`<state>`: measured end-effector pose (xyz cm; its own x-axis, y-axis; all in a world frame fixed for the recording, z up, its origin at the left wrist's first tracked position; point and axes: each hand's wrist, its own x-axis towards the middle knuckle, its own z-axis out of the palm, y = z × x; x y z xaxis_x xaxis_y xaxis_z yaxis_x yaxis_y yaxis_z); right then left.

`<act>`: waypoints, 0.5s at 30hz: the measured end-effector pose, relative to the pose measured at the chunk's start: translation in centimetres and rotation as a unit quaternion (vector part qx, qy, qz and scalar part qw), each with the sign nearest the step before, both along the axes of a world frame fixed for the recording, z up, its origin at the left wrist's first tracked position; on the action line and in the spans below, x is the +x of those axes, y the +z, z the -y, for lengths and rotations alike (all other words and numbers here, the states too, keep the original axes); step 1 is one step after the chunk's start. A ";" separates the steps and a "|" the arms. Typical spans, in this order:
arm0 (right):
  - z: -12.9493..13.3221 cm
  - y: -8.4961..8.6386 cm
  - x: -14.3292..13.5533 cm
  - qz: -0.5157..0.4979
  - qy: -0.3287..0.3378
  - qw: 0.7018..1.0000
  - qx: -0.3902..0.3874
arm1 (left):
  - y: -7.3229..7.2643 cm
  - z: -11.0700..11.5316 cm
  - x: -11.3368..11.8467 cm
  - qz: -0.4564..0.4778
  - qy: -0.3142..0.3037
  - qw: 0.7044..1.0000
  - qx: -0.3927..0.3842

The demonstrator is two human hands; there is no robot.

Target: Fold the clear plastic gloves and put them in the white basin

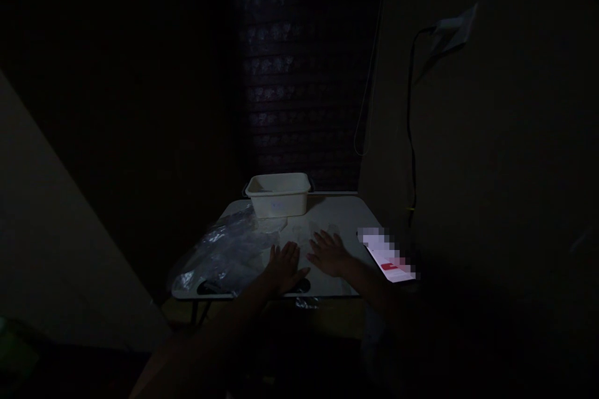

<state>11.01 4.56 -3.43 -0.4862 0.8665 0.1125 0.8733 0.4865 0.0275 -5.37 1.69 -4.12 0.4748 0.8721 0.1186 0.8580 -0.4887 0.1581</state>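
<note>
My left hand lies palm down with its fingers spread, close to the front edge of a small white table. Beside it to the right, my right hand also rests flat, fingers apart. Neither hand holds anything. Crumpled clear plastic covers the table's left side and reaches close to my left hand. Faint pale, see-through pieces lie just beyond my fingertips; the dim light hides what they are. Behind them stands a white rectangular tub with dark side handles, its inside mostly hidden.
A phone with a lit, partly blurred screen lies at the table's right edge. A dark cable hangs from a wall outlet on the right. Dark window blinds with a cord are behind the table. The room is very dark.
</note>
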 end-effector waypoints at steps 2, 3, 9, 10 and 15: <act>0.0 -0.2 0.1 0.005 -0.007 1.000 0.004 | 0.0 0.2 -0.1 0.007 0.005 1.000 0.006; 0.0 -0.2 0.1 0.007 -0.009 1.000 0.009 | 0.1 0.2 -0.2 0.010 0.005 1.000 0.009; 0.3 -0.3 0.2 0.010 0.002 0.999 0.031 | 0.6 0.0 0.4 0.051 0.003 0.999 0.019; 0.3 -0.3 0.1 0.013 0.004 1.000 0.025 | 0.6 0.0 0.5 0.060 0.009 0.998 0.012; 0.3 -0.4 0.1 0.010 0.000 0.999 0.035 | 0.6 -0.1 1.0 0.057 0.036 0.997 -0.027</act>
